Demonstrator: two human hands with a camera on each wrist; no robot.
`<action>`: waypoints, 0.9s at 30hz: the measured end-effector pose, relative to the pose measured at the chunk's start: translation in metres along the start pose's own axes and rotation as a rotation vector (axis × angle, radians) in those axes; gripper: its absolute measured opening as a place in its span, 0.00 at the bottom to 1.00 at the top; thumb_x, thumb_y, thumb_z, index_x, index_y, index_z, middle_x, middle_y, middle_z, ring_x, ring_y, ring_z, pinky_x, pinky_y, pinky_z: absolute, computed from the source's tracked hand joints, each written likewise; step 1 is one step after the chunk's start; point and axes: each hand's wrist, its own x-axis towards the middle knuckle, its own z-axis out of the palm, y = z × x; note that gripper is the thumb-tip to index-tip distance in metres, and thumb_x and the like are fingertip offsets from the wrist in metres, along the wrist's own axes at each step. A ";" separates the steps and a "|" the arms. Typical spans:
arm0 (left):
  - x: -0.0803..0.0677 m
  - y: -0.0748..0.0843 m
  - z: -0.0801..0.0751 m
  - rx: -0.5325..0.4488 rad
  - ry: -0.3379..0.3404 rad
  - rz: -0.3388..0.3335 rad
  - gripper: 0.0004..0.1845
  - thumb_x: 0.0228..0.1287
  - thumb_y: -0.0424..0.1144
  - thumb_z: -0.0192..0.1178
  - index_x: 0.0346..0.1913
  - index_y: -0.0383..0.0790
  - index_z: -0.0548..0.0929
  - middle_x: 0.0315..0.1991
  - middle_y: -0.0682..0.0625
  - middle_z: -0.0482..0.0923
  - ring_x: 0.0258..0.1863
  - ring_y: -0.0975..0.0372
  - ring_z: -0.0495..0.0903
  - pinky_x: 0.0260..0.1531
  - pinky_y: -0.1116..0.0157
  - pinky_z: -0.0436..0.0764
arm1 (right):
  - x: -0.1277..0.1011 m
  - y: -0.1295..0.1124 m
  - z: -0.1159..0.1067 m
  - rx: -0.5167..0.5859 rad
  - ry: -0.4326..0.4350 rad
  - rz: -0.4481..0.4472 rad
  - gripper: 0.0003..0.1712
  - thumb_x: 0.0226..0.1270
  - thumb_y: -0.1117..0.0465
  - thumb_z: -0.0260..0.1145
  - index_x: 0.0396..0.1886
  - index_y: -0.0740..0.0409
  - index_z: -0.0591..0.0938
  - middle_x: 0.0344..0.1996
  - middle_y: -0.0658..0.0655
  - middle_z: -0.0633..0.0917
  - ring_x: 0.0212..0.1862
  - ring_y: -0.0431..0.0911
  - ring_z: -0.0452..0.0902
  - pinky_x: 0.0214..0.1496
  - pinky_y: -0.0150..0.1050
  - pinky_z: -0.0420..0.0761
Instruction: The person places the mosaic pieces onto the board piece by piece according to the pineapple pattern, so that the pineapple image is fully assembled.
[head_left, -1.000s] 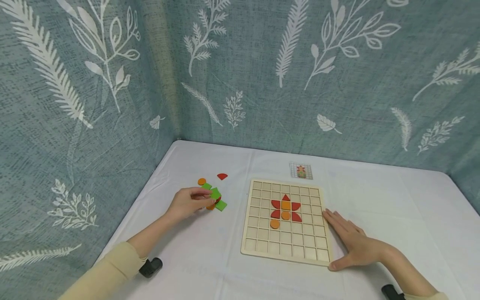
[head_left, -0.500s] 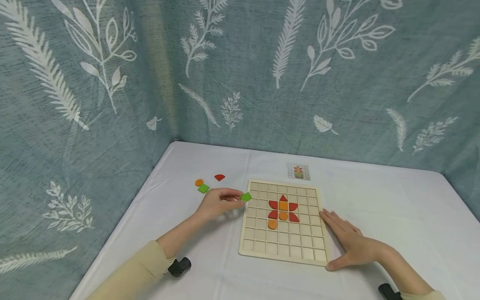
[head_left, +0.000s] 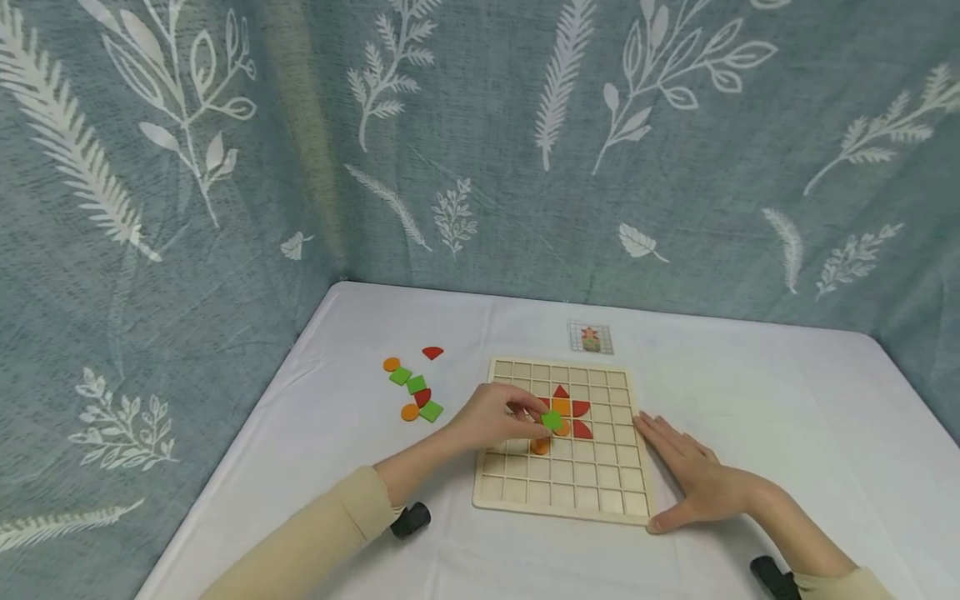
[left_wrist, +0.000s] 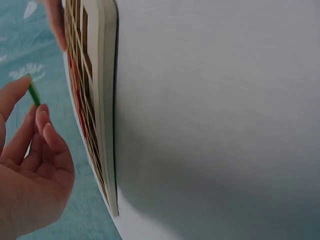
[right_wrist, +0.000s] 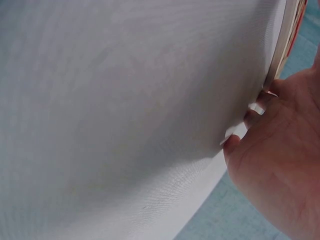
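While left hand (head_left: 498, 421) pinches green square (head_left: 552, 420) over wooden grid board (head_left: 562, 492) | right hand (head_left: 693, 479) flat, fingers straight, against board's right edge.

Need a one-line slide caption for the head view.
Left hand holds a green square tile over the wooden grid board; right hand steadies its edge.

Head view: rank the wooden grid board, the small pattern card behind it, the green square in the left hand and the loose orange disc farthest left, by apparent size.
1. Wooden grid board, by far the largest.
2. Pattern card.
3. Green square pinched by the left hand and the orange disc look alike; the square is nearer the camera, so I leave them unranked.
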 end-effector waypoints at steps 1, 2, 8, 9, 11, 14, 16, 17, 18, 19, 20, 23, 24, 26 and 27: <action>0.002 0.000 0.002 0.007 -0.018 0.012 0.11 0.54 0.41 0.73 0.40 0.44 0.89 0.30 0.59 0.83 0.30 0.67 0.77 0.33 0.70 0.76 | 0.000 0.000 0.000 0.000 0.002 -0.002 0.74 0.44 0.36 0.77 0.78 0.56 0.40 0.77 0.64 0.44 0.74 0.69 0.37 0.64 0.73 0.46; 0.003 0.000 0.005 0.014 -0.035 0.020 0.10 0.54 0.40 0.73 0.39 0.43 0.89 0.29 0.60 0.82 0.29 0.68 0.76 0.32 0.70 0.76 | 0.001 0.001 0.000 -0.001 0.004 -0.003 0.74 0.44 0.36 0.77 0.78 0.56 0.40 0.77 0.64 0.44 0.74 0.68 0.37 0.64 0.73 0.46; 0.007 0.001 0.017 0.124 -0.104 0.053 0.08 0.54 0.36 0.72 0.38 0.41 0.89 0.26 0.60 0.80 0.27 0.69 0.75 0.31 0.72 0.75 | 0.001 0.002 0.001 0.003 0.007 0.002 0.74 0.44 0.35 0.77 0.79 0.55 0.40 0.77 0.62 0.43 0.74 0.67 0.36 0.65 0.72 0.45; 0.007 0.002 0.018 0.150 -0.110 0.062 0.08 0.54 0.36 0.72 0.38 0.41 0.89 0.26 0.59 0.80 0.27 0.69 0.75 0.32 0.73 0.75 | 0.001 0.002 0.001 0.005 0.007 0.003 0.74 0.44 0.35 0.77 0.79 0.55 0.40 0.77 0.62 0.43 0.74 0.67 0.36 0.65 0.72 0.44; 0.007 0.004 0.020 0.204 -0.119 0.090 0.09 0.54 0.35 0.71 0.39 0.40 0.89 0.28 0.59 0.81 0.29 0.70 0.75 0.33 0.73 0.75 | 0.000 0.002 0.001 0.008 0.008 0.003 0.74 0.44 0.35 0.77 0.79 0.55 0.40 0.77 0.62 0.43 0.75 0.67 0.36 0.65 0.72 0.44; 0.006 0.005 0.022 0.246 -0.127 0.118 0.09 0.54 0.34 0.71 0.40 0.39 0.89 0.31 0.56 0.82 0.31 0.69 0.75 0.33 0.74 0.74 | 0.000 0.002 0.001 0.012 0.010 0.001 0.74 0.44 0.36 0.77 0.79 0.55 0.40 0.77 0.62 0.43 0.74 0.67 0.36 0.64 0.72 0.44; 0.006 0.004 0.023 0.258 -0.129 0.137 0.10 0.54 0.33 0.71 0.41 0.38 0.89 0.31 0.55 0.82 0.30 0.68 0.75 0.33 0.74 0.74 | 0.001 0.002 0.001 0.014 0.010 0.001 0.74 0.44 0.36 0.77 0.79 0.55 0.40 0.77 0.62 0.43 0.74 0.67 0.36 0.64 0.72 0.44; 0.006 0.004 0.024 0.262 -0.129 0.142 0.10 0.54 0.34 0.71 0.41 0.38 0.89 0.31 0.54 0.82 0.30 0.68 0.75 0.33 0.74 0.74 | 0.001 0.002 0.001 0.013 0.009 0.002 0.74 0.44 0.36 0.77 0.79 0.55 0.40 0.77 0.62 0.43 0.74 0.67 0.36 0.64 0.72 0.44; 0.006 0.004 0.024 0.266 -0.127 0.146 0.10 0.55 0.33 0.71 0.41 0.38 0.89 0.31 0.54 0.82 0.31 0.67 0.75 0.33 0.74 0.74 | 0.001 0.002 0.001 0.013 0.009 0.001 0.74 0.44 0.36 0.77 0.79 0.55 0.40 0.77 0.62 0.43 0.74 0.67 0.36 0.64 0.72 0.44; 0.006 0.004 0.024 0.271 -0.127 0.149 0.10 0.55 0.33 0.71 0.41 0.38 0.89 0.31 0.54 0.82 0.31 0.67 0.75 0.33 0.74 0.74 | 0.001 0.002 0.001 0.014 0.009 0.002 0.74 0.44 0.36 0.77 0.79 0.55 0.40 0.77 0.62 0.43 0.74 0.67 0.36 0.64 0.72 0.44; 0.006 0.004 0.024 0.274 -0.126 0.155 0.10 0.54 0.34 0.72 0.41 0.38 0.89 0.31 0.54 0.82 0.31 0.67 0.75 0.33 0.74 0.74 | 0.001 0.002 0.001 0.014 0.009 0.001 0.74 0.44 0.36 0.77 0.79 0.55 0.40 0.77 0.62 0.43 0.74 0.67 0.36 0.64 0.72 0.44; 0.005 0.005 0.024 0.279 -0.124 0.157 0.11 0.54 0.35 0.72 0.41 0.38 0.89 0.31 0.55 0.82 0.31 0.68 0.75 0.33 0.75 0.74 | 0.001 0.002 0.001 0.011 0.011 0.000 0.74 0.44 0.36 0.77 0.79 0.55 0.40 0.77 0.62 0.43 0.74 0.67 0.36 0.64 0.73 0.45; 0.005 0.005 0.024 0.283 -0.124 0.159 0.11 0.54 0.35 0.72 0.41 0.38 0.89 0.31 0.55 0.82 0.31 0.68 0.75 0.33 0.75 0.73 | 0.001 0.003 0.001 0.010 0.012 -0.001 0.74 0.44 0.36 0.77 0.79 0.55 0.40 0.77 0.63 0.43 0.74 0.67 0.36 0.64 0.73 0.45; 0.004 0.006 0.024 0.283 -0.125 0.156 0.11 0.55 0.36 0.72 0.41 0.39 0.89 0.31 0.55 0.82 0.30 0.68 0.74 0.33 0.75 0.73 | 0.000 0.003 0.001 0.007 0.013 -0.003 0.74 0.44 0.36 0.77 0.79 0.56 0.41 0.77 0.63 0.43 0.74 0.67 0.36 0.64 0.73 0.45; 0.004 0.007 0.024 0.287 -0.123 0.154 0.11 0.55 0.37 0.72 0.41 0.39 0.89 0.31 0.56 0.81 0.30 0.68 0.74 0.34 0.75 0.72 | 0.000 0.003 0.001 0.006 0.014 -0.004 0.74 0.44 0.36 0.77 0.79 0.56 0.41 0.77 0.63 0.43 0.74 0.68 0.36 0.64 0.73 0.45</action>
